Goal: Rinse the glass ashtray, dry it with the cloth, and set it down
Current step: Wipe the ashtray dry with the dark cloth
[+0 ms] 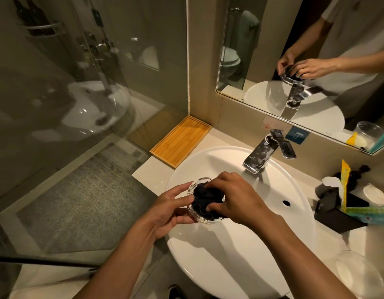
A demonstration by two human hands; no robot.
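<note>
Head view, nearest first. Both forearms enter from the lower edge and meet over the left part of the white basin (240,255). The left hand (167,210) cups the glass ashtray (199,219) from its left side and from beneath, thumb lying across the near-left rim and fingers (182,216) curled under the base; the ashtray is thus held clear of the basin, its opening facing up and slightly toward the camera. The right hand (234,199) comes from the opposite side, its fingers bunched down onto the dark cloth (206,201), which is wadded inside the bowl and fills most of it. The governing relation: the ashtray lies directly under the right fingertips and against the left palm, so the left hand alone carries it while the right works the cloth; the step in hand appears to be drying. Being round, the ashtray shows no long axis.

Beyond the hands stands the chrome tap (262,154); no water is seen running from it. Farther left, the wooden tray (180,141) lies on the desk (152,169), on the left hand's side and so the likelier place for setting down.
</note>
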